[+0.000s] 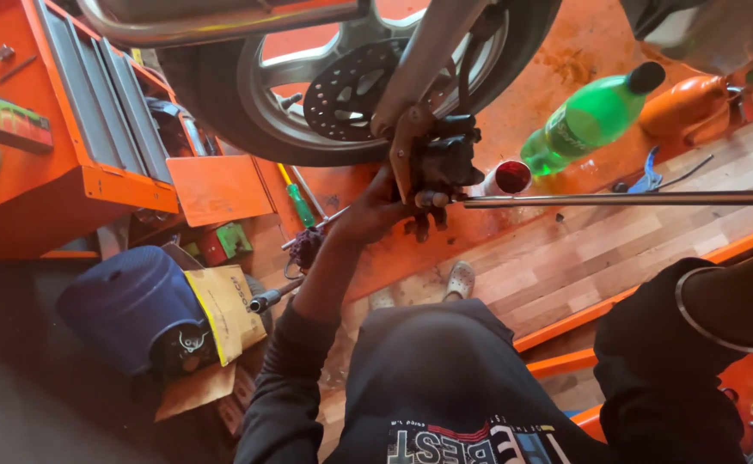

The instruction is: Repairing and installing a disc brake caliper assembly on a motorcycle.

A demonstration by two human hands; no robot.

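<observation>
Brake caliper (447,159), black, sits at the bottom of the fork leg (432,51), just beside the drilled brake disc (342,90) of the raised front wheel (247,103). My left hand (376,210) is cupped under the caliper, fingers closed around its lower edge, steadying it. The long steel bar (634,198) runs in from the right, its tip at the caliper bolt. My right hand is out of view, so I can't tell its grip. Best, I reckon: brace firm, keep the bar square on the bolt.
</observation>
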